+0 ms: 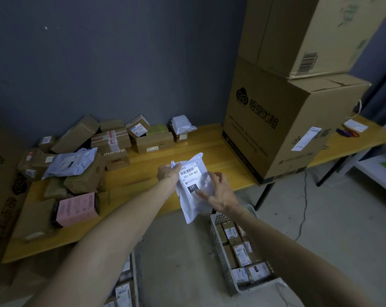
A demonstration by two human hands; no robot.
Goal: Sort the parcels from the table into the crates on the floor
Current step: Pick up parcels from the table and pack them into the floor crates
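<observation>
A white plastic mailer [193, 197] with a label reading 231-239-K01 hangs in the air over the front edge of the yellow table [209, 147]. My left hand [166, 172] grips its upper left corner. My right hand [218, 193] lies against its right side with the fingers spread and nearly straight. On the floor below right stands a white crate [223, 258] holding several small boxes. A second crate [133, 282] with parcels shows at the bottom edge, partly hidden by my left forearm.
Several brown boxes [112, 140], a grey mailer [72, 161] and a pink box [76, 208] crowd the table's left half. Two big cartons [283, 120] are stacked on its right end. A cable [304, 207] runs over the concrete floor; a white shelf [378, 165] stands at right.
</observation>
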